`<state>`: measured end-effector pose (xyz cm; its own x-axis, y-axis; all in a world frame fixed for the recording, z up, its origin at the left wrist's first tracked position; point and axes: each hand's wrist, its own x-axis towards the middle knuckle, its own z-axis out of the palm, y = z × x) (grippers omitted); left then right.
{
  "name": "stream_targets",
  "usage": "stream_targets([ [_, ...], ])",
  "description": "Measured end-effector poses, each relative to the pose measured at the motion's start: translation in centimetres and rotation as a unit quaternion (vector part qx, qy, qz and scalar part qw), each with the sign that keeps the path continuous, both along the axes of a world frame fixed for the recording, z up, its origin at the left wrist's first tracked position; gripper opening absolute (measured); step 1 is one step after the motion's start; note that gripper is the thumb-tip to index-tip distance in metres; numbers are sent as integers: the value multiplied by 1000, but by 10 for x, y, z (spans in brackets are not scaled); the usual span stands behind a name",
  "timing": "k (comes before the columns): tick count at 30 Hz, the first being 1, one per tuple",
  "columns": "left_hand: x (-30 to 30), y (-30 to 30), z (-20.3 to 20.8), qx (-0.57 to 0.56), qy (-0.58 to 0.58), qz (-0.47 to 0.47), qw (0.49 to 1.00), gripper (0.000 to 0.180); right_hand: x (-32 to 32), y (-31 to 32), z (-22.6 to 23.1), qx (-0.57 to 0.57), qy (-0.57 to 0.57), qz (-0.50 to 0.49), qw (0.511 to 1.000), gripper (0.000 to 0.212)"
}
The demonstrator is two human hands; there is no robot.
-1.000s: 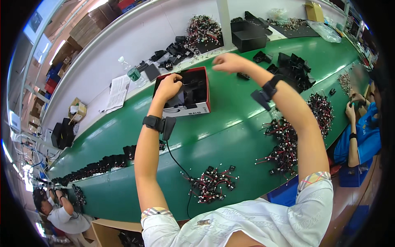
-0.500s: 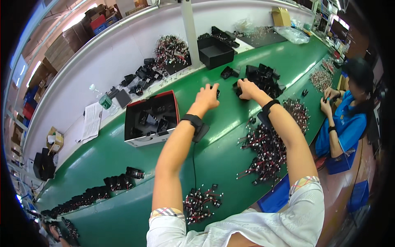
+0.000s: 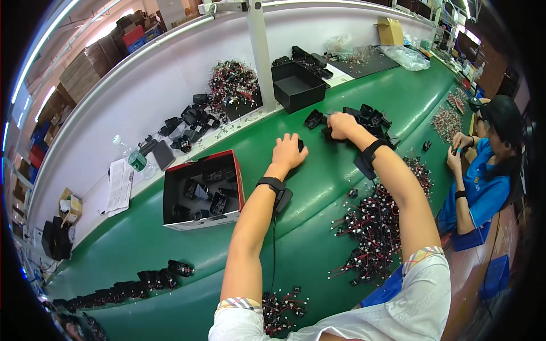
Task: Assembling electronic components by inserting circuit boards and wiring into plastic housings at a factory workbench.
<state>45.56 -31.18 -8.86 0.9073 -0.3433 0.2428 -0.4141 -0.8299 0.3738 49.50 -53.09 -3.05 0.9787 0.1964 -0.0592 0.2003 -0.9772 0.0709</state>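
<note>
My left hand (image 3: 289, 152) is over the green table, its fingers curled round a small black plastic part (image 3: 301, 145) that mostly hides behind them. Farther right, my right hand (image 3: 343, 126) is closed on another black plastic part (image 3: 327, 132), only partly visible below the fingers. Just beyond it lies a loose black housing (image 3: 313, 119). A heap of black housings (image 3: 372, 120) rests against the right hand's far side. Left of my left arm stands an open box (image 3: 239, 184) with a red rim, holding several black housings.
Small wired parts (image 3: 369, 227) with red leads pile up under my right forearm. A black tray (image 3: 298, 85) stands by the post (image 3: 259, 57). A row of black parts (image 3: 131, 288) runs along the left. A co-worker in blue (image 3: 483, 182) sits at right, handling something small.
The whole view has shifted, with the table lower in the picture. Against the table, my right hand has moved farther away, close to the loose housing. My left hand stays near its spot.
</note>
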Motion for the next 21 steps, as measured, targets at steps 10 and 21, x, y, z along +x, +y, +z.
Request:
stream_targets([
  [10, 101, -36, 6, -377, 78, -3, 923, 62, 66, 17, 3, 409, 57, -143, 900, 39],
  [21, 34, -21, 13, -622, 300, 25, 723, 47, 2, 62, -1, 652, 155, -105, 735, 27],
])
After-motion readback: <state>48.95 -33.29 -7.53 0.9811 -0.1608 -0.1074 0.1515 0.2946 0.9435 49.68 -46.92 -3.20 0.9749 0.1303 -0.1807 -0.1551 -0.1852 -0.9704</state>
